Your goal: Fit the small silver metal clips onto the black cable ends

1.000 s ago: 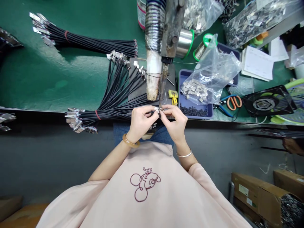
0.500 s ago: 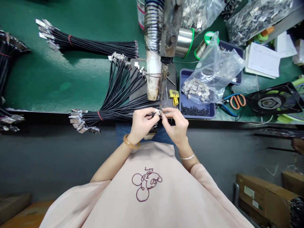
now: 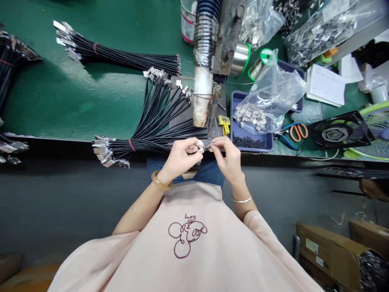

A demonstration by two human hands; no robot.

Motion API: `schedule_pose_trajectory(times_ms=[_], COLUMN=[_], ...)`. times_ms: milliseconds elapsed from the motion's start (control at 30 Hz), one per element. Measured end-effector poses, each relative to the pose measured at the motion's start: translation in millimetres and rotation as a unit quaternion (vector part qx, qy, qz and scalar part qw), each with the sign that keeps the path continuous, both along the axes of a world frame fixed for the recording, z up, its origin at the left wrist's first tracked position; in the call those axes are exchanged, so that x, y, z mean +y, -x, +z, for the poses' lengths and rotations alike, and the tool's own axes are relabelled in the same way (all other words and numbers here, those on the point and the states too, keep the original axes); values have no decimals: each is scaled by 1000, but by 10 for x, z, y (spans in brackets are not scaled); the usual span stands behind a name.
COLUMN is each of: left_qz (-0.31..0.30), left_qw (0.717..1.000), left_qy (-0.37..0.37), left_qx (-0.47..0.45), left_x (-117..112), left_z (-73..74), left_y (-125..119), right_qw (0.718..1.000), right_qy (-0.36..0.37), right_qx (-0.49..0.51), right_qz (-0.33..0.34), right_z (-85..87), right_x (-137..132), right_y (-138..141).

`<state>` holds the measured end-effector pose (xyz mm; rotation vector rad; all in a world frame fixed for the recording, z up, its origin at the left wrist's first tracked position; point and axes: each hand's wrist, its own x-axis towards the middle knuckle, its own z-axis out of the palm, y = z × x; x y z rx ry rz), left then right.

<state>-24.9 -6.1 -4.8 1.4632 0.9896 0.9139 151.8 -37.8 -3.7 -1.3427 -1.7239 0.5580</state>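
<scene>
My left hand (image 3: 181, 156) pinches the end of a thin black cable (image 3: 170, 144) at the near edge of the green bench. My right hand (image 3: 227, 156) pinches a small silver metal terminal (image 3: 209, 145) and holds it against that cable end. Both hands meet just below the tip of the soldering machine (image 3: 212, 61) that hangs over a dark plate. To the left of my hands lies a bundle of black cables (image 3: 152, 125) with metal clips at its ends, tied with a red band.
A blue tray (image 3: 249, 140) with a clear bag of metal terminals (image 3: 261, 109) stands right of the machine. Orange-handled scissors (image 3: 296, 132), a black fan (image 3: 338, 132), solder spools (image 3: 243, 56), and a second cable bundle (image 3: 121, 59) lie on the bench. Cardboard boxes (image 3: 328, 247) sit at lower right.
My hands stay pinched together at the bench edge, shifting slightly right and up. The view has swung a little.
</scene>
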Motion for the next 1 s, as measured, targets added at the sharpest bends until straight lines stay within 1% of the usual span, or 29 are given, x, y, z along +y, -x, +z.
schedule_pose_trajectory(times_ms=[67,100,167,233,300,400,500,567,633,700,767,800,833,867,933,967,1000], left_qz=[-13,-14,-7,3,10,13,11,12,7,-5,-28,-42,-54,-64,-74,-76,-76], left_qw=[999,999,999,999,999,1000,999,998,999,1000,997,995,993,992,991,991,991], left_qy=[32,40,40,34,28,0,-40,-49,-32,1,34,48,60,70,81,83,83], left_qx=[-19,-22,-18,-15,-13,4,34,40,22,-19,-61,-74,-82,-85,-81,-78,-75], left_x=[9,10,6,-1,-10,-24,-41,-48,-46,-32,-9,4,15,25,41,47,53], left_z=[-13,-18,-23,-24,-27,-42,-72,-84,-78,-51,-15,1,14,22,28,26,23], left_y=[15,15,5,-7,-12,-6,2,6,16,35,64,79,93,103,113,110,104], right_qw=[996,994,995,994,992,991,989,992,995,987,979,978,977,976,968,955,944], right_qy=[-56,-64,-51,-32,-24,-19,-1,29,82,124,112,90,65,53,70,83,101], right_qx=[-68,-83,-72,-33,-22,-88,-130,-98,-14,84,148,154,142,103,-41,-124,-184], right_qz=[14,8,-39,-99,-123,-94,-70,-70,-63,-55,-81,-109,-146,-184,-239,-257,-256], right_z=[-19,-22,-10,25,72,111,77,35,9,20,71,107,145,180,227,235,232], right_x=[-21,-36,-77,-125,-164,-180,-151,-129,-118,-115,-109,-99,-84,-61,4,44,87], right_y=[1,3,9,17,28,60,116,157,181,155,44,-47,-161,-292,-573,-707,-825])
